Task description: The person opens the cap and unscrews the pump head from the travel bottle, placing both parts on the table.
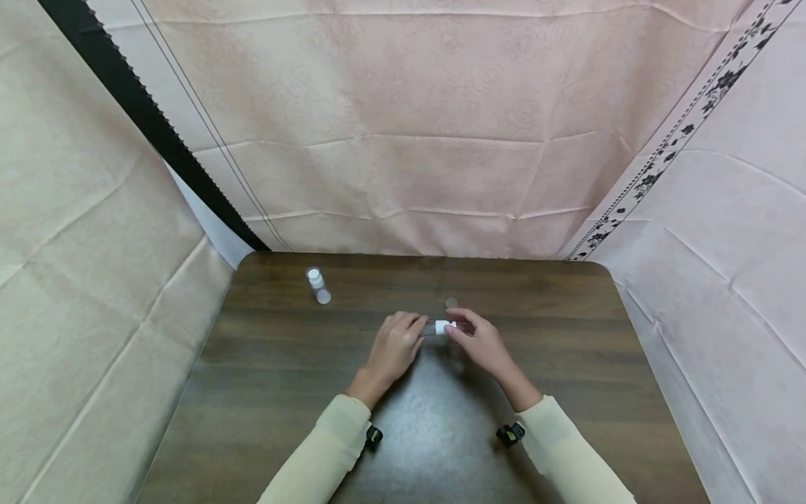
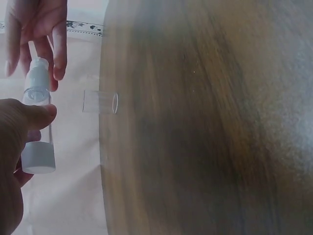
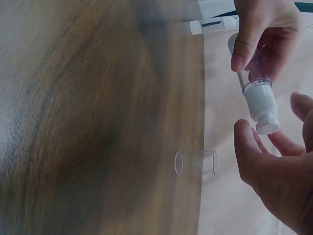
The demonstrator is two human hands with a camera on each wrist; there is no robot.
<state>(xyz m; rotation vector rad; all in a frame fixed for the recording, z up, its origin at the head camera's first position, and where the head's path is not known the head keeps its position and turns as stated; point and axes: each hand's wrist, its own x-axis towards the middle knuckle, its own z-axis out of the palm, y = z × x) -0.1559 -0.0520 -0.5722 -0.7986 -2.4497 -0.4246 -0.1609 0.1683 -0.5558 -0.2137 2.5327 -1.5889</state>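
My left hand grips a small pump bottle by its clear body, thumb laid along the side. The bottle has a white base and a white pump head with a short nozzle. It lies sideways in the head view, its pump end toward my right hand. That hand's thumb and fingers are spread around the pump end, with the pump head between them in the right wrist view. A clear cylindrical cap stands on the table just beyond the hands.
A second small bottle with white ends is at the back left of the wooden table. Pale cloth hangs behind the table's far edge and along both sides. Each wrist carries a small black camera.
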